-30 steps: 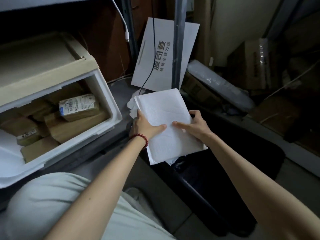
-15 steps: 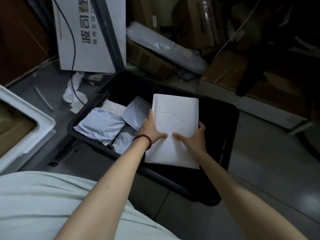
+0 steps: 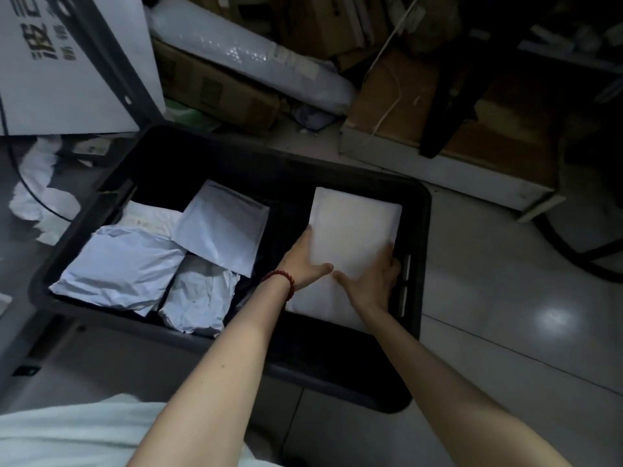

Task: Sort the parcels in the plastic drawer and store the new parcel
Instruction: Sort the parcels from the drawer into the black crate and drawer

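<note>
Left hand (image 3: 303, 261) and right hand (image 3: 371, 281) reach into the black plastic drawer (image 3: 340, 385) — grey mailers (image 3: 118, 264) fill its left; at its right, the white padded parcel (image 3: 354, 224) they grip by its near end, long axis pointing away

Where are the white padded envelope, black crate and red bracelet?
white padded envelope (image 3: 354, 224): head view, upper face
black crate (image 3: 422, 247): head view, right rim
red bracelet (image 3: 283, 275): head view, beads on left wrist
</note>
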{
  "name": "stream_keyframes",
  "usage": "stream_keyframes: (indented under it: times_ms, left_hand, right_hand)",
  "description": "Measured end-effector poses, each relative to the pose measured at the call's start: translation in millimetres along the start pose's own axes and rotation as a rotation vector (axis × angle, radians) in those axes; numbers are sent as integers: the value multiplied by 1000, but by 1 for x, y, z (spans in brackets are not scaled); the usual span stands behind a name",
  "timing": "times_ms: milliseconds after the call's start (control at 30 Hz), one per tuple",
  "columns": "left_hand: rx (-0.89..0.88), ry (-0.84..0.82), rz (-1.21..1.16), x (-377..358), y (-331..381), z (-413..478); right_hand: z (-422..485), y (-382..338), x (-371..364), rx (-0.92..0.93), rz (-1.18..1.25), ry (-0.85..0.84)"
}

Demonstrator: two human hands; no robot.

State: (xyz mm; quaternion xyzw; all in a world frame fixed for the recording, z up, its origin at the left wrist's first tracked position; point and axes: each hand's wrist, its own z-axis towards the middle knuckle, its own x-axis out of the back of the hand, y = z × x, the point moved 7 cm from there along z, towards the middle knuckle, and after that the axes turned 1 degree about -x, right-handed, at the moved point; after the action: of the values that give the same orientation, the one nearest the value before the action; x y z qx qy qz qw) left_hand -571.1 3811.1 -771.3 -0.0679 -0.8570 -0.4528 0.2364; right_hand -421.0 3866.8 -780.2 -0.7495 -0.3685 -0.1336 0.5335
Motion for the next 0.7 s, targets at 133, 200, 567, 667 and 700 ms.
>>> stream_keyframes:
  times_ms: [133,200,567,667,700]
  left_hand:
    - [-23,21,225,-1,-6,2]
    - [14,65,369,9,-14,-2]
    - [173,454,712,91,-54,-45]
    - [237,516,797,115,-68,-55]
    - [258,532,785,123,-72,-57]
  right_hand:
    - [12,1,-4,116,-150,-98]
    - [17,0,-8,117,-169,-127]
    - [10,-60,-83,158,-154,-347]
    - [3,-76,-120,162,-148,-473]
    - [0,-79,-131,148,-144,-509]
